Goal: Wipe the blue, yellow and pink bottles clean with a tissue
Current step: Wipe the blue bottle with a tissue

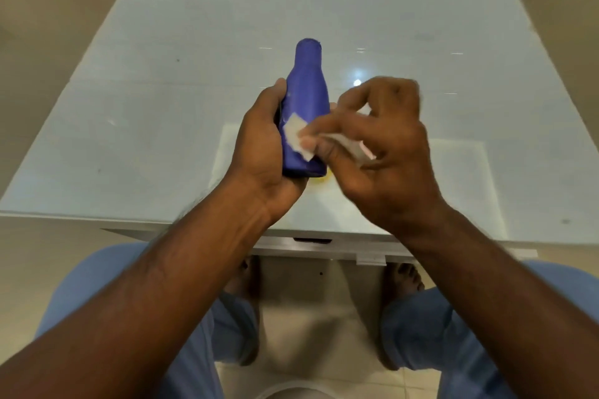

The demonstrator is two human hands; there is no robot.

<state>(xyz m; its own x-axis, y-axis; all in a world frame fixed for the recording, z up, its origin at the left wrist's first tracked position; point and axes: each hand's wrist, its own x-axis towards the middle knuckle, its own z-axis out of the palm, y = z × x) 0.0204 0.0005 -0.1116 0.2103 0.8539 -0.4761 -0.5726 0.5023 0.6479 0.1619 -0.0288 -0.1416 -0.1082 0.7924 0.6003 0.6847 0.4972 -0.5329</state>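
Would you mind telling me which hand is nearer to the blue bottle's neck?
Left. The left hand grips the blue bottle just below its neck; the right hand presses the tissue lower down.

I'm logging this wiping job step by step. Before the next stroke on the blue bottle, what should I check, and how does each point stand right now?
1. Left hand grips the blue bottle firmly: ok, fingers wrap its lower body.
2. Right hand holds the tissue: ok, pinched at the fingertips.
3. Tissue touches the bottle: ok, pressed on its lower front.
4. Bottle lifted off the table: ok, held above it.
5. Upper body and neck wiped: cannot tell.
6. Yellow and pink bottles within reach: cannot tell; only a yellow patch shows below the blue bottle's base.
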